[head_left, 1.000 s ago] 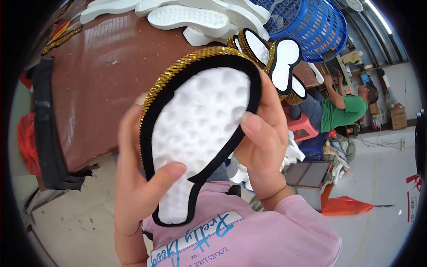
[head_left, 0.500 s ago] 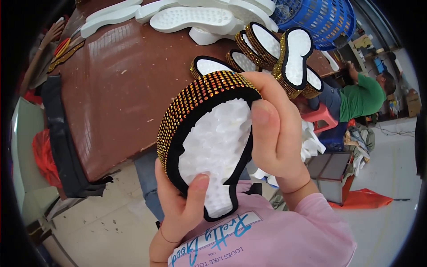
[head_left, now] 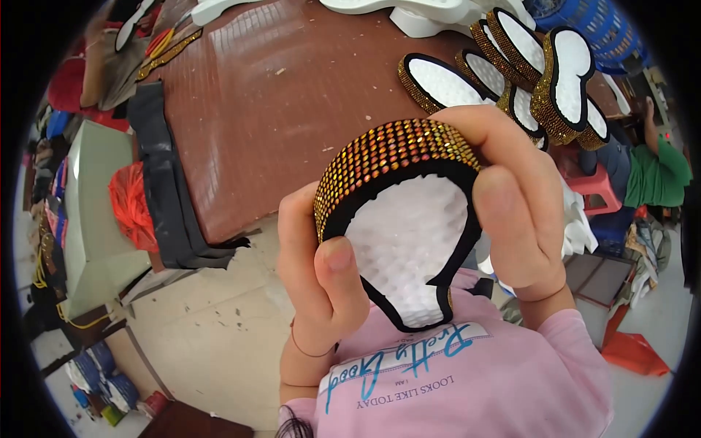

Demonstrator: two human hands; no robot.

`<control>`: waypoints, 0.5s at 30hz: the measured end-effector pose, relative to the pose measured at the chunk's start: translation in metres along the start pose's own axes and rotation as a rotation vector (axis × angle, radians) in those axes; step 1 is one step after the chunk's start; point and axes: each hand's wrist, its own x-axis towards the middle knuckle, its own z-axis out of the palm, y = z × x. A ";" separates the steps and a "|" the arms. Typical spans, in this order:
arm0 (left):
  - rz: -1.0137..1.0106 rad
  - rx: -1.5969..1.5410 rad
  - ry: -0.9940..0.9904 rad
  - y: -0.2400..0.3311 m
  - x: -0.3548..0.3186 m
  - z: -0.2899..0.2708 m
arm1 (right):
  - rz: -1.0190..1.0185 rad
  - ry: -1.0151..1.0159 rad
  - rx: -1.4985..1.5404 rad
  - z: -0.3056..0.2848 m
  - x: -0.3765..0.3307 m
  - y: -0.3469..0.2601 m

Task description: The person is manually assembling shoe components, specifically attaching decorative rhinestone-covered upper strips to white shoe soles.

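Observation:
A white shoe sole [head_left: 412, 237] with a black edge and a band of gold-orange rhinestones round its side is held up in front of my chest, textured face toward me. My left hand [head_left: 325, 270] grips its left side, thumb on the near edge. On the opposite side my right hand [head_left: 522, 208] is closed round the rim, fingers behind the rhinestone band and thumb at the edge. Several similar trimmed soles [head_left: 569, 80] lie piled on the table beyond my right hand. Plain white soles [head_left: 427, 20] rest at the far edge of view.
The brown table [head_left: 270, 124] spreads ahead, with a black strip [head_left: 164, 182] hanging over its left edge beside a red plastic bag [head_left: 131, 208]. A blue basket [head_left: 595, 29] stands far right. One person in green [head_left: 657, 175] sits near a pink stool [head_left: 595, 188]; another person [head_left: 95, 80] is far left.
My view has swung left, so the table and piled soles appear farther right. The sole in my hands has turned slightly, and my left fingers now lie higher along its side.

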 end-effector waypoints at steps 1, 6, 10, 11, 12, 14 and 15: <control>0.002 0.017 0.015 0.001 -0.001 -0.002 | -0.031 0.002 0.012 0.004 0.002 0.003; 0.004 -0.012 0.025 0.003 -0.003 -0.006 | -0.118 0.038 0.072 0.017 0.006 0.007; -0.021 -0.224 -0.023 0.005 -0.001 -0.008 | -0.111 0.069 0.174 0.020 0.003 0.002; -0.008 -0.155 0.011 0.004 -0.001 -0.006 | -0.090 0.052 0.186 0.020 0.003 0.002; 0.006 -0.085 0.045 0.004 -0.001 -0.004 | -0.069 0.035 0.199 0.020 0.003 0.001; 0.037 0.054 0.114 0.004 0.000 0.000 | -0.029 0.001 0.225 0.019 0.004 -0.001; 0.041 0.063 0.108 0.006 -0.001 0.000 | -0.034 0.008 0.234 0.019 0.004 -0.002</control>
